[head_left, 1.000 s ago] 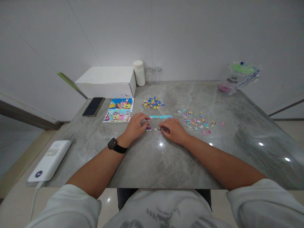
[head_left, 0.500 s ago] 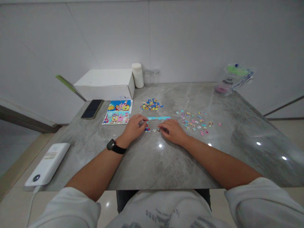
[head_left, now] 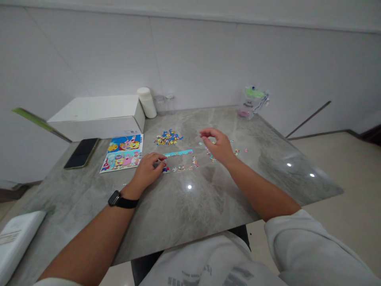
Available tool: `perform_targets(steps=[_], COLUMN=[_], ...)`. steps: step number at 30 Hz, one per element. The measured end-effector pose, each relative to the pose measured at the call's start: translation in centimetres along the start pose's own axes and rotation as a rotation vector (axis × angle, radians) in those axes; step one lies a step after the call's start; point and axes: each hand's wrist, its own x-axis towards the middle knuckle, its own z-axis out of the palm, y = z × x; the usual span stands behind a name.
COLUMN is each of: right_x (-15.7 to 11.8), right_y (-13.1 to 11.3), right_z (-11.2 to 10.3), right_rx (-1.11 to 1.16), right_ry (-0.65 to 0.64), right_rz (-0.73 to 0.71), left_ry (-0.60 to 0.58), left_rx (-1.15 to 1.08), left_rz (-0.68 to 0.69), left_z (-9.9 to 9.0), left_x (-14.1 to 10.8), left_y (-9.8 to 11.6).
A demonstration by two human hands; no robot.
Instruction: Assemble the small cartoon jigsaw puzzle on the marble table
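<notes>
My left hand [head_left: 149, 169] rests on the table, fingers loosely bent and slightly apart, the fingertips touching the left side of a partly joined jigsaw frame. That frame has a light-blue top strip [head_left: 180, 153], red and blue pieces [head_left: 166, 169] at its left, and a broken bottom row [head_left: 181, 168]. At its right end stands a white and orange section [head_left: 195, 161]. My right hand [head_left: 218, 145] is raised over the scattered jigsaw pieces [head_left: 211, 157], thumb and fingers curved with a gap between them; nothing shows in it. It partly hides those pieces.
A heap of blue and yellow pieces [head_left: 168, 137] lies behind the frame. Left of it are a printed picture sheet [head_left: 122, 153] and a phone [head_left: 81, 153]. A white box [head_left: 98, 115], white bottle [head_left: 147, 103], clear glasses [head_left: 165, 104] and plastic bag [head_left: 253, 103] line the back.
My right hand has left the bottom row and lifted rightward over the scattered pieces. My left hand stays at the frame's left side. The view has turned to the right.
</notes>
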Motion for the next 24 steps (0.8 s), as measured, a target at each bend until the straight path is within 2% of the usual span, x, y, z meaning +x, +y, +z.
perform_targets(steps=[4,8,12,16,21,24], right_x=[1.2,0.1,-1.8,-2.9,-3.2,-3.2], right_y=[1.1,4.4,8.2,10.7,11.2,11.1], right_z=[-6.0,-8.9,-9.5,-9.8,-10.1,-10.1], right_rx=[-0.100,-0.245,-0.365,-0.436,-0.400,-0.430], right_ry=[0.072,0.035,-0.099,-0.215,-0.437,-0.510], right_rz=[0.108,0.204,0.297,0.253,0.145,0.128], left_ry=[-0.013,-0.011,0.011,-0.007,-0.023,-0.026], left_rx=[0.008,0.015,0.004,0.010,0.023,0.021], left_rz=[-0.012,-0.011,-0.024,-0.041,-0.071,-0.082], left_z=[-0.1,0.1,0.2,0.1,0.0,0.0], left_x=[0.1,0.1,0.2,0.3,0.4,0.4], left_y=[0.2,-0.2,-0.5,-0.2,0.2,0.3])
